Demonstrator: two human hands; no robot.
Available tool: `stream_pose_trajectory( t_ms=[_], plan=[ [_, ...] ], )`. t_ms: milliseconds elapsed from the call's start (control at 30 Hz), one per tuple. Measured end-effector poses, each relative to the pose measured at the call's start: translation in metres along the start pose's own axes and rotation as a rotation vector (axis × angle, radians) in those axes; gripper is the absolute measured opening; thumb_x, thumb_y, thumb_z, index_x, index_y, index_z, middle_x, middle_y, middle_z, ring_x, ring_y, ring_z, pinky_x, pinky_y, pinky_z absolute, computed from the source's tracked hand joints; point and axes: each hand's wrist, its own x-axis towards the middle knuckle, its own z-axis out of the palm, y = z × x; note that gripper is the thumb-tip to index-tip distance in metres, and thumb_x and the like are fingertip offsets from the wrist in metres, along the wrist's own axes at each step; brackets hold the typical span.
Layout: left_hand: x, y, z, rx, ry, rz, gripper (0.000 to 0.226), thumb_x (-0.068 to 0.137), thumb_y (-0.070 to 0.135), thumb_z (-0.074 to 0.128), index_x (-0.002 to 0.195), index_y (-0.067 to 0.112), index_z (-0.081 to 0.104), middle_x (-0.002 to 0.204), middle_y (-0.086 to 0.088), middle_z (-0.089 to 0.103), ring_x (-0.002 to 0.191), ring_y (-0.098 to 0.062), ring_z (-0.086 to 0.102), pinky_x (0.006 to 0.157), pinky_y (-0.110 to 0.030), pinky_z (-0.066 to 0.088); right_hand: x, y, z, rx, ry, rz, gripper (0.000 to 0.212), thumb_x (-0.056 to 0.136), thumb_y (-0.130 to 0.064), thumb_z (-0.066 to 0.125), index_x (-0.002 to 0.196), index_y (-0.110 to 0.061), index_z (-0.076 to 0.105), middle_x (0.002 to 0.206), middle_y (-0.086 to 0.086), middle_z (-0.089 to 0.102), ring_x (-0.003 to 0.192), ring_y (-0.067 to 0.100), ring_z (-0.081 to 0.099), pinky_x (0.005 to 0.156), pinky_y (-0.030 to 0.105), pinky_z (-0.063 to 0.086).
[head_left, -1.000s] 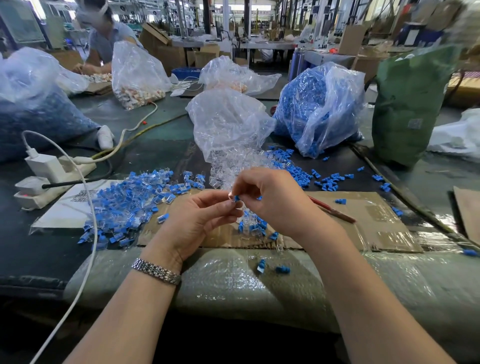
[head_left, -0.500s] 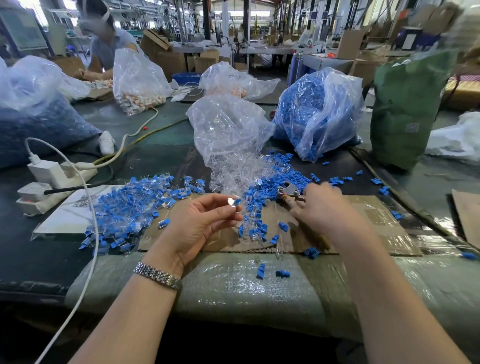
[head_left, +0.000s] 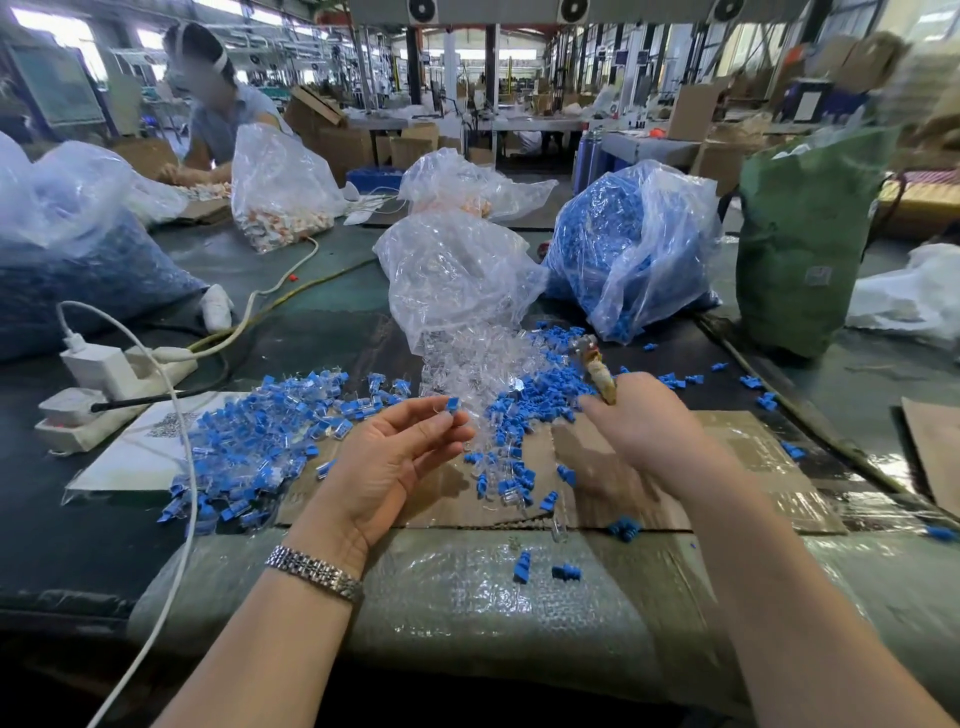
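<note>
Pinching blue piece, left hand palm-up, right hand gripping tool

A white power strip lay at the left of the dark tabletop, with a thin white cable trailing from its plug toward the near edge. Farther back, a clear plastic bag full of blue parts stood just beside a crumpled transparent bag, with a tall green sack to its right. Another person sat at the far left.
</note>
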Motion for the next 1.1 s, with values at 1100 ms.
stream_pose_trajectory(
  t_ms=[1100],
  plan=[
    [0.006,-0.006,0.0,0.14,0.007,0.15,0.027,0.069,0.018,0.083,0.096,0.016,0.082,0.105,-0.013,0.077,0.099,-0.022,0.074,0.083,-0.028,0.06,-0.035,-0.048,0.015,0.009,-0.433,-0.234,0.071,0.095,-0.067,0.045,0.093,0.0,0.068,0.076,0.014,0.072,0.063,0.022,0.064,0.076,0.04,0.057]
  ],
)
